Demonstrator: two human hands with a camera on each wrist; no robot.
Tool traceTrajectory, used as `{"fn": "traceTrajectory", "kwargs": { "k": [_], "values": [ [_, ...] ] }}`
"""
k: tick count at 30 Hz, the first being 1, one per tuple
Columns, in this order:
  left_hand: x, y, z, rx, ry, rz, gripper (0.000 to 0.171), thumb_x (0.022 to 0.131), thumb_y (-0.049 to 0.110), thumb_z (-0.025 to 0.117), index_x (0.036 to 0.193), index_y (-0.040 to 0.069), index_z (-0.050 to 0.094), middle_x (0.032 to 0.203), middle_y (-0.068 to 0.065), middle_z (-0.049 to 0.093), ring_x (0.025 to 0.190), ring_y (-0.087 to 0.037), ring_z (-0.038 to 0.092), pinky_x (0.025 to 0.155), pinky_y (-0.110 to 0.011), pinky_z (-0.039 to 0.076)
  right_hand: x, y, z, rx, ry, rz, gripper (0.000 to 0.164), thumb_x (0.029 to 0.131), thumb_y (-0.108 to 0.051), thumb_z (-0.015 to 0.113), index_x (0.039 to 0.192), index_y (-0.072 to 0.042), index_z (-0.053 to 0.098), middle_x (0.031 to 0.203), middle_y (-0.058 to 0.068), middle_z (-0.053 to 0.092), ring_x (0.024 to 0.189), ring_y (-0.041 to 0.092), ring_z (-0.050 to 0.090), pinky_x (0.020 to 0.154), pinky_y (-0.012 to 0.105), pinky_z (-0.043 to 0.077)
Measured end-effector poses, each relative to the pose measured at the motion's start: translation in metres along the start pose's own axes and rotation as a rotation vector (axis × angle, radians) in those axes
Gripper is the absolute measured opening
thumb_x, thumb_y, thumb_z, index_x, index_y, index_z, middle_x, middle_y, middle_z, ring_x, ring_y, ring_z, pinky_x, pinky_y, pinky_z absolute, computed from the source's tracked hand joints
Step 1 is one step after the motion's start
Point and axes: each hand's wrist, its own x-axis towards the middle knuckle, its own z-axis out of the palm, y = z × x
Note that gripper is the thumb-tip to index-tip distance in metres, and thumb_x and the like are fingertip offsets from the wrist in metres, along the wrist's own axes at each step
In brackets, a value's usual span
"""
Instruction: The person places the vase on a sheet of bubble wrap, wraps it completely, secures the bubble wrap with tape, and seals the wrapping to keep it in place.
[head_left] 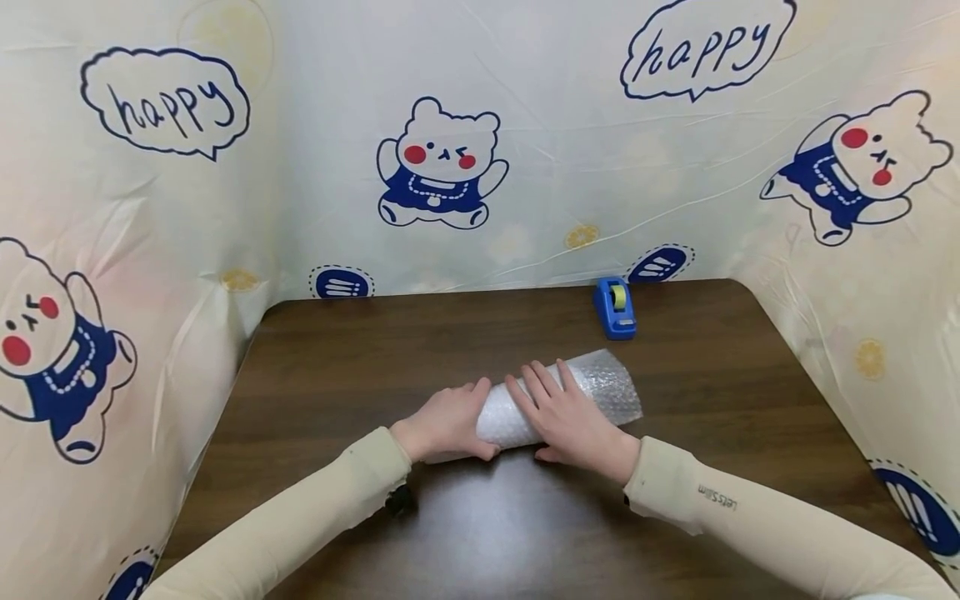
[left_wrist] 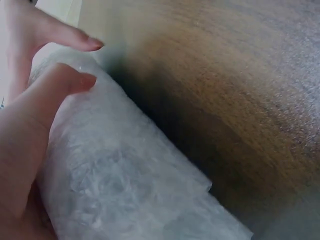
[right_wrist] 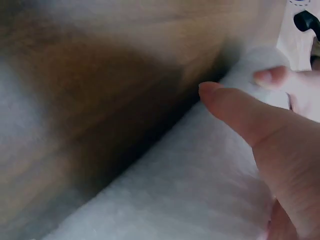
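Rolling looks like the step in hand here, my read anyway: there's a bubble wrap roll (head_left: 504, 422) lying slantwise on the dark wood table (head_left: 337, 350), with both hands on it. Left hand (head_left: 447, 422) grips the left end, thumb on the near side and fingers over the far side. Right hand (head_left: 576, 423) holds it around the middle, fingers spread across the top, thumb along the near side. Can't tell if anything's inside. Next move, I'd say, calls for keeping it snug so it doesn't spring open; the blue tape dispenser (head_left: 607, 318) sits behind the roll's right end, untouched.
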Motion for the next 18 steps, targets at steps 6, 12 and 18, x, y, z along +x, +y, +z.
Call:
{"fn": "traceTrajectory", "kwargs": {
  "k": [6, 12, 18],
  "values": [
    [0.0008, -0.0025, -0.0003, -0.072, -0.050, -0.036, 0.082, 0.075, 0.056, 0.085, 0.127, 0.003, 0.049, 0.098, -0.005, 0.064, 0.077, -0.016, 0.063, 0.069, -0.033, 0.056, 0.0020, -0.0047, 0.0066, -0.027, 0.051, 0.021, 0.114, 0.064, -0.061, 0.094, 0.149, -0.002, 0.046, 0.133, 0.021, 0.057, 0.123, 0.041, 0.055, 0.104, 0.065, 0.045],
    [-0.0006, -0.0015, 0.0011, -0.070, -0.021, -0.054, 0.098, 0.073, 0.071, 0.083, 0.135, 0.005, 0.044, 0.098, -0.004, 0.066, 0.074, -0.012, 0.063, 0.071, -0.033, 0.055, 0.0021, -0.0036, 0.0080, -0.044, 0.074, 0.030, 0.100, 0.067, -0.051, 0.093, 0.144, -0.003, 0.050, 0.128, 0.021, 0.059, 0.119, 0.039, 0.056, 0.102, 0.064, 0.047],
    [-0.0048, -0.0009, -0.0001, 0.111, 0.092, -0.010, 0.088, 0.075, 0.076, 0.077, 0.131, 0.012, 0.057, 0.109, -0.007, 0.059, 0.099, -0.025, 0.057, 0.086, -0.052, 0.048, 0.0071, 0.0000, 0.0086, -0.040, 0.077, 0.016, 0.103, 0.063, -0.055, 0.092, 0.142, -0.003, 0.051, 0.127, 0.019, 0.059, 0.117, 0.039, 0.057, 0.100, 0.063, 0.048]
  ]
}}
